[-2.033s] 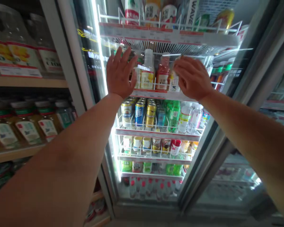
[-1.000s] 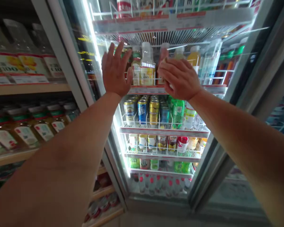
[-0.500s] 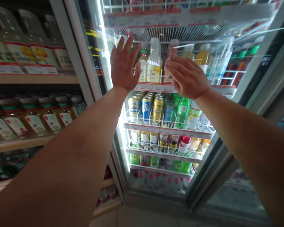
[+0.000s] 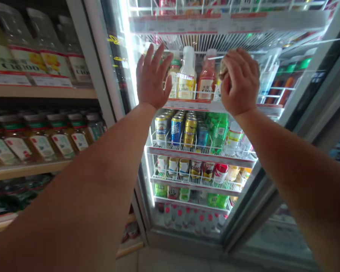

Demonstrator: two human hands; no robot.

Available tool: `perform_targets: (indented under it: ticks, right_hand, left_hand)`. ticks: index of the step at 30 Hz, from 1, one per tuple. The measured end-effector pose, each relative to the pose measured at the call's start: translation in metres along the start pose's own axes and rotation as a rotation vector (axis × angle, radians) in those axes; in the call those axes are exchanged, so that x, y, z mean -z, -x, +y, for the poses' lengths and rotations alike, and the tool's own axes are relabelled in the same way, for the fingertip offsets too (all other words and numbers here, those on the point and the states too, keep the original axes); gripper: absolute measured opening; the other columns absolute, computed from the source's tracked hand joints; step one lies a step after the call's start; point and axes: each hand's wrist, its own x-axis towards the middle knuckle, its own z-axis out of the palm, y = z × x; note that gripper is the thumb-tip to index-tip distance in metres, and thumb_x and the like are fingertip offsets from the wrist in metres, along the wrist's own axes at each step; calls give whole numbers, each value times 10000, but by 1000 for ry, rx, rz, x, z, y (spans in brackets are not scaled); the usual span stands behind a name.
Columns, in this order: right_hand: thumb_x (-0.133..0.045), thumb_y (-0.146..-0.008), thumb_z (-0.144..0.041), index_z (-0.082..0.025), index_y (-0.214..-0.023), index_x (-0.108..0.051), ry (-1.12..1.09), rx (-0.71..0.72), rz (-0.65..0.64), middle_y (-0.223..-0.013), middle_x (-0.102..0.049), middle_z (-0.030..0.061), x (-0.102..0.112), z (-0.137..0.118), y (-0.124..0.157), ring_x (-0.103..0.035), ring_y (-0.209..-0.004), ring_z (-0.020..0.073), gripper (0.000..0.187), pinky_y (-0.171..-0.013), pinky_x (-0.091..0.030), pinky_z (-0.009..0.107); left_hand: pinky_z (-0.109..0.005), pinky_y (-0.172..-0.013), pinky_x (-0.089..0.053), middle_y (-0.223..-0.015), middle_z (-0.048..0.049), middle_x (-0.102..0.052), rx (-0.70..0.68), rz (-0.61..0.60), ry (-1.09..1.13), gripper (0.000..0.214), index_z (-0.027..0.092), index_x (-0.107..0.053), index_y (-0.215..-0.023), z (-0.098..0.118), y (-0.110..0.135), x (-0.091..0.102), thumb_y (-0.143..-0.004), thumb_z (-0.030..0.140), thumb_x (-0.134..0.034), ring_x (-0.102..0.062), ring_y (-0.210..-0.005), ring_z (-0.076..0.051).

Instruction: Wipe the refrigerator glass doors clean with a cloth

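Observation:
My left hand [image 4: 151, 77] is raised flat with fingers spread, at the left end of the upper wire shelf [image 4: 215, 106] in the lit drinks fridge, holding nothing. Next to it stand a pale yellow bottle [image 4: 187, 75] and a red-orange bottle [image 4: 207, 77]. My right hand [image 4: 239, 81] is curled round the top of a bottle [image 4: 222, 68] to the right of the red-orange one; most of that bottle is hidden behind the hand.
The shelf below carries cans [image 4: 175, 128] and green bottles [image 4: 218, 132]; lower shelves hold more cans and small bottles. The fridge frame [image 4: 95, 64] stands on the left, and wooden shelves with amber bottles [image 4: 39, 145] lie beyond it. The open glass door [image 4: 300, 121] is at right.
My right hand has shifted right from the red-orange bottle and closed round the top of the neighbouring bottle. The left hand stays flat and raised in the same spot.

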Motion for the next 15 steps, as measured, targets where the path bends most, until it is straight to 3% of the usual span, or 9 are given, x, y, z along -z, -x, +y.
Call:
perform_targets:
  ticks: [2,4,6,8,12,15]
  right_hand:
    - [-324,-1073,-257,-216,-1470,-584,-13,38,-18,-1565,-560,53,1,0,0,-407,-1540,236,476,-1287,-354,502]
    - [-351,-1071,-280,-262,-1470,-589,-59,180,-137,-1560,-568,16,2,-1,1,-407,-1543,235,465,-1276,-369,512]
    - [-373,-1064,-296,-328,-1496,-564,-85,285,-238,-1556,-571,-27,2,-1,1,-420,-1537,237,474,-1260,-386,530]
    - [-374,-1059,-295,-372,-1519,-535,-67,262,-226,-1560,-564,-49,1,-1,1,-429,-1531,239,494,-1258,-386,543]
    - [-318,-1066,-304,-337,-1524,-540,13,32,-26,-1580,-542,-25,-2,-1,1,-426,-1531,252,510,-1272,-366,557]
    - [-332,-1057,-327,-365,-1516,-546,-7,96,-106,-1563,-559,-52,-1,-2,1,-417,-1538,270,509,-1265,-367,575]
  left_hand:
    - [-462,-1349,-1,-1739,128,-168,29,-23,13,629,299,-385,-1629,-1,-1,-3,-1019,441,-438,-23,-1627,-159]
    - [-412,-1344,78,-1730,168,-141,59,-57,32,632,329,-372,-1625,0,-3,-3,-1014,475,-443,21,-1625,-134]
    - [-407,-1346,65,-1726,169,-161,65,-54,25,615,334,-382,-1619,3,-3,0,-1020,468,-420,12,-1626,-130]
    - [-454,-1353,-41,-1728,120,-219,37,-24,-9,600,304,-414,-1614,7,-2,5,-1021,398,-412,-57,-1628,-156]
    - [-548,-1319,-201,-1715,20,-305,-29,32,-65,607,238,-450,-1605,11,1,10,-999,283,-460,-164,-1616,-223]
    - [-567,-1312,-215,-1713,5,-313,-37,37,-75,604,233,-448,-1608,11,1,9,-1006,278,-466,-178,-1612,-238]
